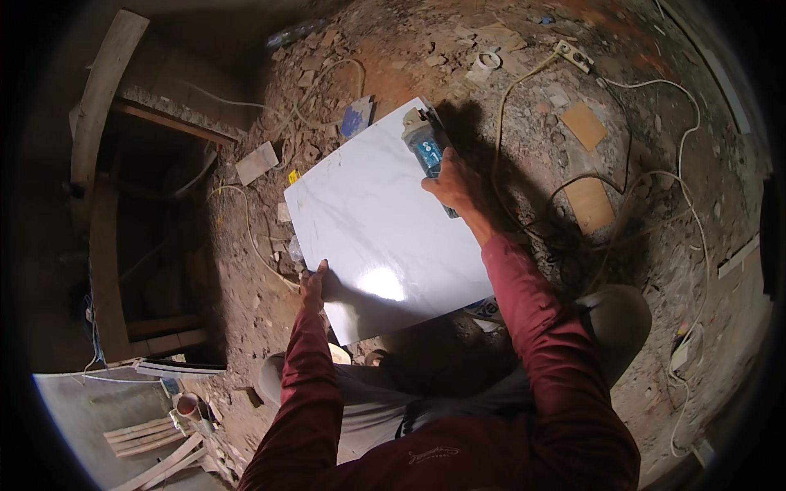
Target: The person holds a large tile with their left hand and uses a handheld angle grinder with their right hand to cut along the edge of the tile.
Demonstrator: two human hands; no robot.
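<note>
A large white marbled tile (pixel 385 237) lies tilted across the space in front of my knees, with a bright glare near its front edge. My left hand (pixel 313 286) grips the tile's left edge, thumb on top; its other fingers are partly hidden. In my right hand (pixel 454 184) is a teal-and-grey angle grinder (pixel 426 147), held by its body at the tile's far right edge. The grinder's head points away from me. Its disc cannot be made out, nor can I tell whether it touches the tile.
Rubble and tile scraps cover the dirt floor (pixel 393 61). A power strip (pixel 575 56) and looping pale cables (pixel 501 131) lie far right. Two tan tile pieces (pixel 588 204) rest right of my arm. At left, wooden boards (pixel 106 106) border a dark recess. Dark cords tangle beside my right forearm.
</note>
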